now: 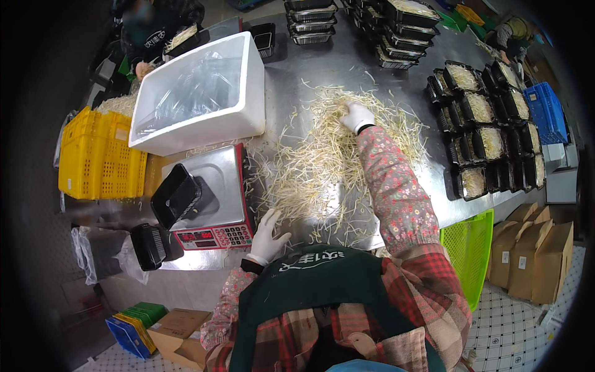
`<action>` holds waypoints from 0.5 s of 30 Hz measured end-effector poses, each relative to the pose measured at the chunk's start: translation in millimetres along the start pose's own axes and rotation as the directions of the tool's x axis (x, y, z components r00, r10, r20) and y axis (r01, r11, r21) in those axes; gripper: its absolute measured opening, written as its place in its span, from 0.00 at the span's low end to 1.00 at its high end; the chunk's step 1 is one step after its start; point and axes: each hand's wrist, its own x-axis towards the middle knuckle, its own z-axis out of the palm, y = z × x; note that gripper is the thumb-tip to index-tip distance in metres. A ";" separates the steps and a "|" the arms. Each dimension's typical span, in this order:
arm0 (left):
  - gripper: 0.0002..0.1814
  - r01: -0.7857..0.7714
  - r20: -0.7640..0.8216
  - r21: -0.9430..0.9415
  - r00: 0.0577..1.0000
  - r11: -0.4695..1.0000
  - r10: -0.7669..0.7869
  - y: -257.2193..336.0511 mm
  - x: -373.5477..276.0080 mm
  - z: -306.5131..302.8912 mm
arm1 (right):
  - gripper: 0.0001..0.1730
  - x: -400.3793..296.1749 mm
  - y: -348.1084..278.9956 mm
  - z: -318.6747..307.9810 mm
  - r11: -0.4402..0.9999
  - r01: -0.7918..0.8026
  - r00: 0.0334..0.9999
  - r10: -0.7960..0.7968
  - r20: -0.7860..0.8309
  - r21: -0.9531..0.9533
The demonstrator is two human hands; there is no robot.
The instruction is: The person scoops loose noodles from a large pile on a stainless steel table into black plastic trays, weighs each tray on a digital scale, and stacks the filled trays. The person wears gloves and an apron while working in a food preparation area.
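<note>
A loose pile of bean sprouts (311, 162) spreads over the stainless-steel table (288, 74) in front of me. My right hand (358, 117), in a white glove, is at the far part of the pile with its fingers curled into a clump of sprouts. My left hand (268, 238), also gloved in white, rests at the pile's near edge with thumb and fingers apart, holding nothing. Left of it stands a red digital scale (209, 186) with a steel pan. One black plastic tray (174, 195) tilts on the scale, and another black tray (148, 246) lies by its near left corner.
A white foam box (200, 144) with a clear plastic liner stands behind the scale, beside a yellow crate (102, 158). Filled black trays (481, 107) line the right; stacked trays (311, 23) stand at the back. A green crate (467, 255) is below right. A co-worker (155, 32) works far left.
</note>
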 end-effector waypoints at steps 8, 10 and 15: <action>0.48 0.054 -0.101 0.013 0.994 0.998 -0.052 -18.2 3.0 17.0 | 0.24 -77.9 -0.1 -94.3 0.365 0.095 0.992 -0.111 -0.059 0.926; 0.56 -0.029 -0.137 0.084 0.990 0.996 0.040 -12.7 24.1 21.9 | 0.26 -115.9 -25.8 -94.9 0.293 0.013 0.996 -0.091 0.015 0.956; 0.44 -0.142 0.010 0.436 0.988 0.889 0.153 10.5 77.5 27.7 | 0.32 -130.1 -3.2 -8.6 0.665 0.081 0.972 -0.217 0.088 0.742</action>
